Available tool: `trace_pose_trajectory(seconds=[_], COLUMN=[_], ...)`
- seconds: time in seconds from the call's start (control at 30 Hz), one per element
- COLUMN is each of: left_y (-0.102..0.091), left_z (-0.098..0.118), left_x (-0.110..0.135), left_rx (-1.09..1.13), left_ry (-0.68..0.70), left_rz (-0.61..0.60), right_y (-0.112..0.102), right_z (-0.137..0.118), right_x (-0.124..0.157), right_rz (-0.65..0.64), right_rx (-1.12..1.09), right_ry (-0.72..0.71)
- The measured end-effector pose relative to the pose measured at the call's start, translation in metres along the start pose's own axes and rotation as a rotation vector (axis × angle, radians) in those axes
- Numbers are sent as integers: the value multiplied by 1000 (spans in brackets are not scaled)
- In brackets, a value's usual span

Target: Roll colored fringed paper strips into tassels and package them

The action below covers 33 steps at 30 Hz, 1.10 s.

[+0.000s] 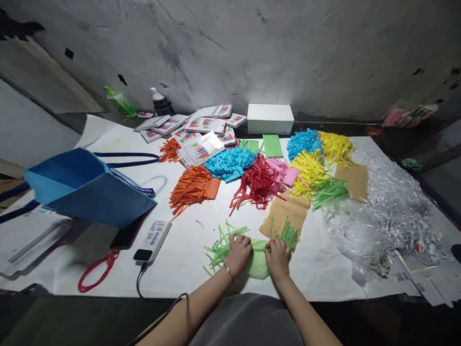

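A light green piece of paper cut into a fringe (257,262) lies at the near edge of the white table (187,250). My left hand (238,253) is curled on its left part, beside loose green strips (218,245). My right hand (277,257) is curled on its right part, next to more green strips (288,233) that rest on a brown paper envelope (284,214). Both hands pinch the green paper between them.
Heaps of cut paper strips fill the middle: orange (189,187), blue (228,163), red (257,185), yellow (309,168), green (327,190). Printed packets (201,132) and a white box (270,118) stand at the back. A blue bag (86,185), a power bank (153,240) and crumpled clear wrappers (389,206) flank them.
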<state>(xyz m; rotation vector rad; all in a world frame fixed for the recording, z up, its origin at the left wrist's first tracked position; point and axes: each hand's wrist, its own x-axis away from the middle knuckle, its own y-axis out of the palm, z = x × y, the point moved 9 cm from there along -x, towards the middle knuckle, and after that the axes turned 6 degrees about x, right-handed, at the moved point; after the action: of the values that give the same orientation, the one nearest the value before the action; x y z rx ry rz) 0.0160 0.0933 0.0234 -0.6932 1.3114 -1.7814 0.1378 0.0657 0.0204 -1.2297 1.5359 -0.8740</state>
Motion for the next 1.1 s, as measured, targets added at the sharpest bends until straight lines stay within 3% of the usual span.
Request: trace_pose_trajectory(seconds=[0.1, 0.23, 0.37, 0.5, 0.63, 0.7, 0.73, 0.8, 0.87, 1.0, 1.1], left_y=[7, 14, 10, 2, -9, -10, -4, 17, 33, 35, 18], left_z=[8, 6, -1, -2, -8, -6, -1, 7, 7, 0, 2], left_x=[3, -6, -15, -9, 4, 11, 14, 18, 19, 11, 2], left_rx=[22, 44, 78, 98, 16, -10, 1, 32, 39, 28, 63], left_ry=[118, 127, 95, 95, 62, 122, 193, 296, 277, 161, 114], left_rz=[-41, -85, -82, -80, 28, 100, 73, -64, -172, -223, -194], right_y=[3, 12, 24, 20, -7, -28, -39, -67, -100, -181, -227], right_z=[-12, -31, -41, -43, -32, -11, 4, 44, 93, 187, 207], right_x=[3, 6, 2, -3, -11, -18, -21, -22, -12, 49, 100], right_rz=[-31, -48, -24, 29, 136, 223, 274, 387, 511, 755, 835], right_rx=[11, 24, 41, 45, 35, 29, 27, 24, 31, 78, 108], right_ry=[-111, -272, -359, -372, -264, -128, -46, 125, 298, 603, 671])
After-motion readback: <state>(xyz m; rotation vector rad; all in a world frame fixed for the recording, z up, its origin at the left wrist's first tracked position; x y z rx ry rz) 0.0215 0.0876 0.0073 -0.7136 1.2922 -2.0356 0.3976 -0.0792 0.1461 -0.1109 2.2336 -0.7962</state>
